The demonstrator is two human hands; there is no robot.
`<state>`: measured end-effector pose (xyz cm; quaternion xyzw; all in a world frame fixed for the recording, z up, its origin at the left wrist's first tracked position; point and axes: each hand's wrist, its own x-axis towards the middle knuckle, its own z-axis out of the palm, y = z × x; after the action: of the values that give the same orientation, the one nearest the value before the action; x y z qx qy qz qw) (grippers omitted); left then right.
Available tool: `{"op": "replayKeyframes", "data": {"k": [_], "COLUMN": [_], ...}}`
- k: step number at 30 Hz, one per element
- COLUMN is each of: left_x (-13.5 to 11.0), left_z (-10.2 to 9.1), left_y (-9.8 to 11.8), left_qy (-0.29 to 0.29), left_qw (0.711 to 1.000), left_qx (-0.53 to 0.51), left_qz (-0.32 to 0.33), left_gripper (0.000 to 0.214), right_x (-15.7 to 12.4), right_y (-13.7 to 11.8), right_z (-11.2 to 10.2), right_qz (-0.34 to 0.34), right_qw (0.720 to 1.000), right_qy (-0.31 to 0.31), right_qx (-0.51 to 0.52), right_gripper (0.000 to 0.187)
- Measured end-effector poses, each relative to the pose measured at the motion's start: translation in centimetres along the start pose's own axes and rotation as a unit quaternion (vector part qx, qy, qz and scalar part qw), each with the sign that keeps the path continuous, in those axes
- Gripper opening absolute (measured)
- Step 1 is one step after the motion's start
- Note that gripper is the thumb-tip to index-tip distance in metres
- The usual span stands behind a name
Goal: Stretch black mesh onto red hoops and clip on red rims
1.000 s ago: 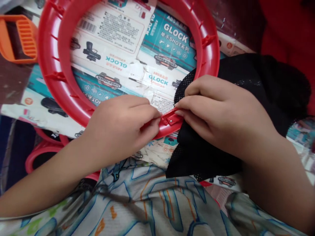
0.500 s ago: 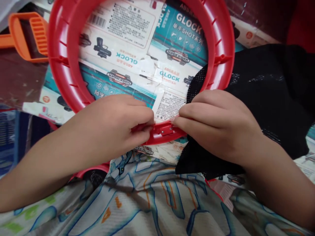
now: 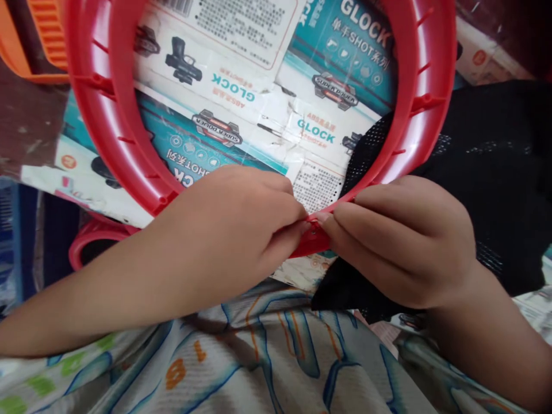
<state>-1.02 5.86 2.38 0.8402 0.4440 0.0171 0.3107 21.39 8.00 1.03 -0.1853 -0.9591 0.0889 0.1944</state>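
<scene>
1. A red ring (image 3: 425,86), its ribbed channel turned upward, is seen over printed cardboard (image 3: 267,135), which shows through its middle; its near section is worked by two bare hands.
2. The left hand (image 3: 245,218) is curled nearly closed, its thumb and finger pinched on the ring's near rim. Whether a loose piece is also caught there cannot be told.
3. The right hand (image 3: 407,238) is closed just beside it, its fingertips pressed to the ring's near rim.
4. Between the fingertips, in the ring's near channel, a small fitting (image 3: 314,229) is partly covered; its exact seating is hidden.
5. Black mesh cloth (image 3: 500,190) is spread to the ring's right, passing beneath it; an orange slatted piece (image 3: 49,34) is placed to the ring's far left.
6. The fitting could be knocked loose, it is judged, if unequal pressure were applied by the crowded fingertips. The cloth could be snagged if the ring were twisted. The ring could be tipped, since no hand is placed on its far side.
</scene>
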Motion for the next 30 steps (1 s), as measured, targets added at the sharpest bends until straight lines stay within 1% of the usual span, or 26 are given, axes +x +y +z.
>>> {"op": "replayKeyframes", "data": {"k": [2,5,8,12,14,17,21,25,28,30], "left_x": [0.3,0.4,0.4,0.3,0.3,0.2,0.4,0.6,0.7,0.7], "left_z": [0.3,0.6,1.0,1.4,1.5,1.5,1.6,1.6,1.5,1.4], "left_y": [0.3,0.5,0.5,0.3,0.2,0.2,0.2,0.1,0.0,-0.1], "left_qy": [0.006,0.035,0.070,0.112,0.125,0.140,0.129,0.117,0.113,0.102], "left_qw": [1.000,0.998,0.995,0.990,0.987,0.985,0.988,0.989,0.990,0.992], "left_qx": [0.023,0.045,0.066,0.076,0.081,0.087,0.082,0.077,0.070,0.059], "left_qz": [-0.003,-0.003,0.008,0.048,0.052,0.051,0.039,0.040,0.046,0.044], "left_gripper": [0.040,0.041,0.041,0.040,0.039,0.040,0.041,0.039,0.038,0.038], "right_x": [0.0,-0.1,-0.2,-0.2,-0.2,-0.1,0.1,0.4,0.4,0.4], "right_y": [-0.1,-0.2,-0.1,0.1,0.2,0.2,0.0,-0.3,-0.6,-0.8], "right_z": [-0.1,-0.3,-0.4,-0.4,-0.3,-0.1,0.1,0.1,-0.1,-0.2], "right_qz": [-0.006,-0.014,-0.020,-0.039,-0.046,-0.036,-0.018,-0.020,0.012,0.042], "right_qw": [1.000,0.998,0.998,0.998,0.998,0.998,0.998,0.996,0.996,0.995], "right_qy": [0.006,0.013,0.013,0.025,0.025,0.016,0.011,0.014,0.005,-0.020], "right_qx": [-0.030,-0.059,-0.063,-0.050,-0.041,-0.039,-0.064,-0.085,-0.090,-0.087], "right_gripper": [0.024,0.015,0.016,0.016,0.016,0.014,0.013,0.010,0.015,0.015]}}
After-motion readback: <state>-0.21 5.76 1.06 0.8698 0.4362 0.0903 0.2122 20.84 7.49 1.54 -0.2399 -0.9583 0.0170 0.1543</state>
